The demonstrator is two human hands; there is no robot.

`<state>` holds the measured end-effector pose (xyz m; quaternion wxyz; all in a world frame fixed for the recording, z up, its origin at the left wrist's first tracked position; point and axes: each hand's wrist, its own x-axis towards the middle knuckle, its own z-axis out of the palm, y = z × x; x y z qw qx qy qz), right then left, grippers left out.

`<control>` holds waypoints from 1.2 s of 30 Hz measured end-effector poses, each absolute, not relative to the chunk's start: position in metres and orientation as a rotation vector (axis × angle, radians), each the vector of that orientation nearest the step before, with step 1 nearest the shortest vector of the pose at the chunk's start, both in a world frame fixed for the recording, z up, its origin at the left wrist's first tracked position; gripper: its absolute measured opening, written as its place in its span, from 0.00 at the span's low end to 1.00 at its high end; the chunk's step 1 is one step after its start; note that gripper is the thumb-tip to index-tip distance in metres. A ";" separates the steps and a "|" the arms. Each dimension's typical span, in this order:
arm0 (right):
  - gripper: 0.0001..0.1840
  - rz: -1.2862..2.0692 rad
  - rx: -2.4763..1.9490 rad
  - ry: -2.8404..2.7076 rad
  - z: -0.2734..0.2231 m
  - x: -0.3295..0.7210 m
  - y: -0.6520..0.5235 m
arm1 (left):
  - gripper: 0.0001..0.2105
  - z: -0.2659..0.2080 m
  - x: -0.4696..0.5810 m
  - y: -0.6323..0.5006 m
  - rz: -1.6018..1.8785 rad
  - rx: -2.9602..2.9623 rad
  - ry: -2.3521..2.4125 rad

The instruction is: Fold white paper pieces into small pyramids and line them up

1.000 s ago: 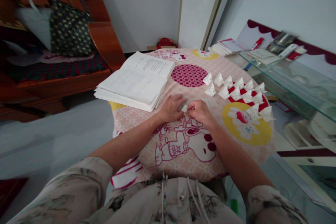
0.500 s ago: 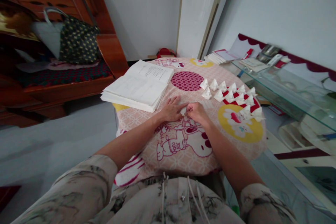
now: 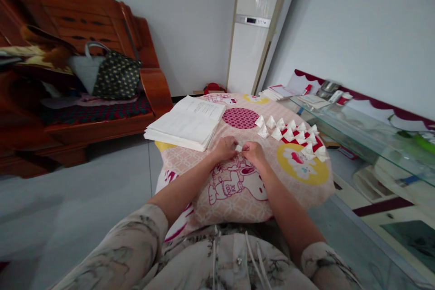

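Note:
Between my two hands is a small piece of white folded paper, mostly covered by my fingers. My left hand pinches its left side with curled fingers. On the other side, my right hand grips the paper between thumb and fingers. Both hands are just above the patterned pink tablecloth. To their right stand several white folded-paper shapes in rows, pointed at the top. An open stack of white paper sheets lies beyond my left hand.
A glass-topped cabinet borders the table on the right, with booklets and small items on it. A wooden bench holding a dotted bag is at the left. A tall white appliance stands behind the table.
My left hand has gone from lying flat with fingers stretched to curling around the paper. My right hand keeps its pinch. The camera view has tilted up.

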<state>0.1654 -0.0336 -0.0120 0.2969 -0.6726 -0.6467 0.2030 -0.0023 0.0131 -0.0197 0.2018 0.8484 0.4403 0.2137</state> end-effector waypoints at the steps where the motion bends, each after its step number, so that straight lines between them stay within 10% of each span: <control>1: 0.07 0.523 -1.781 -1.692 -0.013 0.165 -0.035 | 0.14 -0.018 0.002 0.011 0.616 2.334 1.243; 19: 0.15 1.121 -1.338 -1.194 -0.006 0.178 -0.052 | 0.07 -0.012 0.020 0.004 1.011 1.443 0.790; 25: 0.20 1.163 -1.397 -1.266 -0.006 0.180 -0.056 | 0.23 -0.021 0.024 0.008 1.129 1.587 0.807; 36: 0.21 1.083 -1.371 -1.179 -0.009 0.181 -0.053 | 0.19 -0.020 0.022 0.000 0.830 1.457 0.865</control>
